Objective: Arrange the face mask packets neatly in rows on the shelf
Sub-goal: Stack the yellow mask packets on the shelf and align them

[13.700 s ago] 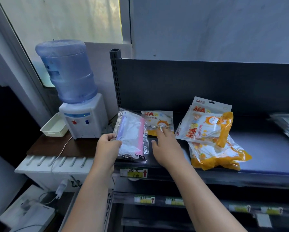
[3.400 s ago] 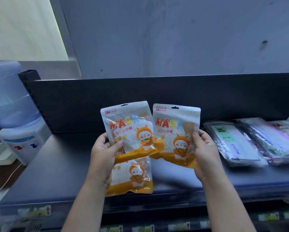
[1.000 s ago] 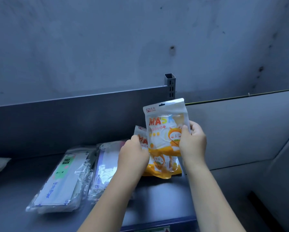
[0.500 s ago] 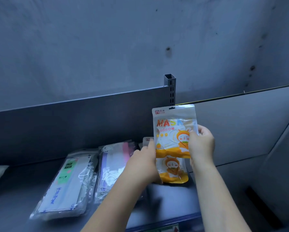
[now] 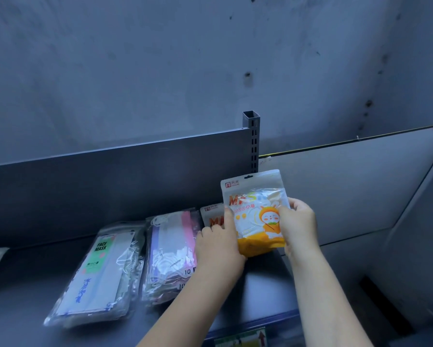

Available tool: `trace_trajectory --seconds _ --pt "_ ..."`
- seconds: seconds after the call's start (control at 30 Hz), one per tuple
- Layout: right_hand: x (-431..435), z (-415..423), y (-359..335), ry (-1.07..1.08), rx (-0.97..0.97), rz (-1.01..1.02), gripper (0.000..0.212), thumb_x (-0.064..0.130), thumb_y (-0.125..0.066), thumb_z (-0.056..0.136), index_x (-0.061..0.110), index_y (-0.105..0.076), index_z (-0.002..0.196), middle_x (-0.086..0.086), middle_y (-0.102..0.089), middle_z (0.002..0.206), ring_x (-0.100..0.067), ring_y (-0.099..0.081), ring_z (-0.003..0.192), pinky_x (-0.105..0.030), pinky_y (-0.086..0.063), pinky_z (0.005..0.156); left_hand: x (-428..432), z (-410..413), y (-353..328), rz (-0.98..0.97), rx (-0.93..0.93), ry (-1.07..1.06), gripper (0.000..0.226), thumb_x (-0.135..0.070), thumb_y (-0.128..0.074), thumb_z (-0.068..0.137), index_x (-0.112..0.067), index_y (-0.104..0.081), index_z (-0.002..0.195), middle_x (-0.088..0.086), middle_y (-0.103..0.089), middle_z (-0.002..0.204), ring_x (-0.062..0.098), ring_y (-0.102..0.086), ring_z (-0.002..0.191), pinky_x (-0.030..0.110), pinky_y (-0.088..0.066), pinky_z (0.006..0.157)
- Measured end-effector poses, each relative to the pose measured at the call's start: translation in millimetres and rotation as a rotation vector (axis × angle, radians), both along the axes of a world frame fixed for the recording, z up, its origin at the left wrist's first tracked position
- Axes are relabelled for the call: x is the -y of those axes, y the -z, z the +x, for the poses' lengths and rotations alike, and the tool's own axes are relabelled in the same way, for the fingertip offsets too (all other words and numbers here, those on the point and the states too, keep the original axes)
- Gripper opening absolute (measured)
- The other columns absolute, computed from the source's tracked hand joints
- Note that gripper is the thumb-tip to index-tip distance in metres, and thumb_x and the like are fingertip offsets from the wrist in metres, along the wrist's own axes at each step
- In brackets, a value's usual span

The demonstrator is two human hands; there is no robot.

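Both hands are on one orange mask packet (image 5: 256, 211), held upright and clear of the shelf (image 5: 260, 291) at its far right end: the right hand (image 5: 299, 229) pinches the packet's right edge, thumb across the printed front, and the left hand (image 5: 218, 246) has its fingers curled on the left edge. Just behind the left fingertips a second orange packet (image 5: 211, 217) peeks out, mostly hidden, so I can't tell how it sits or whether the left hand touches it too. Left of those fingers lie the pink-and-purple mask packet (image 5: 170, 249) and, beyond it, the green FACE MASK packet (image 5: 97, 269), both flat and side by side. This looks like the placing step, starting the orange row beside the upright post (image 5: 251, 139). The next move calls for lowering the packet square onto the one behind, edges matched, without nudging the pink-and-purple neighbour, because the glossy film will likely slide
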State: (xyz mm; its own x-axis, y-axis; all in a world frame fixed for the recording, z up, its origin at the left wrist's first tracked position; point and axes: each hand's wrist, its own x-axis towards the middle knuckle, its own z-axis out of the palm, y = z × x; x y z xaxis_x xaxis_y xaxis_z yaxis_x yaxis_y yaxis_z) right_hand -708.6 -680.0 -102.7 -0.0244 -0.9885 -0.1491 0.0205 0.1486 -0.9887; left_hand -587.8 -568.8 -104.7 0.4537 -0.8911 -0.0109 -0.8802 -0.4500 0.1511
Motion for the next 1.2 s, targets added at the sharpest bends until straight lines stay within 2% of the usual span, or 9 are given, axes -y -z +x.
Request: trace_trajectory --seconds 0.1,0.23,0.37,0.5,0.63,0.8,0.9,1.07,1.2 --pt "-4 5 5 -0.074 -0.057 -0.013 0.018 0.015 -0.060 0.087 0.025 -0.072 0.094 -0.001 -0.080 0.088 -0.027 -0.078 0.084 -0.055 -0.065 0.077 -3 1 4 -0.039 0.003 0.037 0.117 -0.049 -0.079 0.078 -0.024 -0.006 0.166 0.009 -0.045 0.144 0.034 -0.050 0.126 0.042 -0.043 0.107" --pt "-7 14 13 -0.172 -0.299 -0.116 0.017 0.023 -0.055 0.088 0.033 -0.068 0.094 0.005 -0.076 0.094 -0.025 -0.072 0.091 -0.049 -0.062 0.083 -8 5 9 -0.073 0.074 0.136 0.080 -0.049 -0.073 0.080 -0.021 -0.040 0.148 0.002 -0.044 0.150 0.030 -0.048 0.126 0.040 -0.042 0.107" --pt "-14 16 14 -0.225 -0.563 -0.189 0.029 0.022 -0.052 0.094 0.031 -0.065 0.117 -0.003 -0.071 0.106 -0.031 -0.065 0.098 -0.042 -0.058 0.084 -12 8 7 -0.051 0.111 0.129 0.056 -0.046 -0.065 0.089 -0.019 -0.050 0.135 0.004 -0.054 0.141 0.031 -0.050 0.122 0.040 -0.042 0.104" --pt "-18 17 20 -0.357 -0.761 -0.260 0.024 0.020 -0.054 0.091 0.022 -0.067 0.111 -0.003 -0.069 0.116 -0.031 -0.062 0.104 -0.041 -0.055 0.086 -15 9 4 0.006 0.151 0.110 0.043 -0.046 -0.060 0.092 -0.019 -0.055 0.126 0.005 -0.059 0.134 0.031 -0.051 0.121 0.040 -0.041 0.103" --pt "-23 15 23 -0.402 -0.879 -0.295 0.027 0.028 -0.054 0.098 0.018 -0.064 0.121 -0.004 -0.061 0.130 -0.031 -0.059 0.118 -0.039 -0.051 0.090 -17 15 9 -0.022 0.149 0.119 0.054 -0.056 -0.062 0.089 -0.022 -0.053 0.130 0.002 -0.057 0.138 0.029 -0.050 0.126 0.039 -0.039 0.109" --pt "-40 24 10 -0.361 -0.894 -0.487 0.051 0.036 -0.052 0.105 0.014 -0.049 0.150 -0.005 -0.045 0.161 -0.025 -0.032 0.153 -0.039 -0.029 0.124 -26 27 1 -0.177 0.102 0.068 0.083 -0.074 -0.046 0.091 -0.024 -0.038 0.157 -0.008 -0.046 0.156 0.021 -0.037 0.148 0.041 -0.025 0.125" --pt "-59 43 -7 -0.468 -0.923 -0.598 0.051 0.038 -0.045 0.109 0.014 -0.046 0.154 -0.002 -0.047 0.159 -0.024 -0.030 0.154 -0.035 -0.023 0.125 -35 48 -11 -0.193 0.125 0.016 0.085 -0.076 -0.017 0.088 -0.025 -0.042 0.151 -0.005 -0.050 0.156 0.022 -0.038 0.149 0.043 -0.024 0.125" --pt "-99 87 -26 -0.573 -0.941 -0.679 0.056 0.044 -0.037 0.110 0.019 -0.036 0.160 0.003 -0.037 0.166 -0.019 -0.021 0.157 -0.037 -0.020 0.127 -78 99 -22 -0.109 0.130 -0.075 0.119 -0.087 0.020 0.076 -0.022 -0.022 0.166 -0.005 -0.025 0.174 0.020 -0.015 0.162 0.043 -0.009 0.131" --pt "-134 128 -26 -0.620 -0.955 -0.689 0.066 0.053 -0.030 0.109 0.022 -0.022 0.166 0.006 -0.024 0.172 -0.016 -0.010 0.161 -0.040 -0.015 0.130 -117 141 -26 -0.113 0.114 -0.169 0.111 -0.084 0.011 0.083 -0.019 -0.022 0.167 -0.003 -0.024 0.175 0.021 -0.012 0.163 0.043 -0.009 0.131"
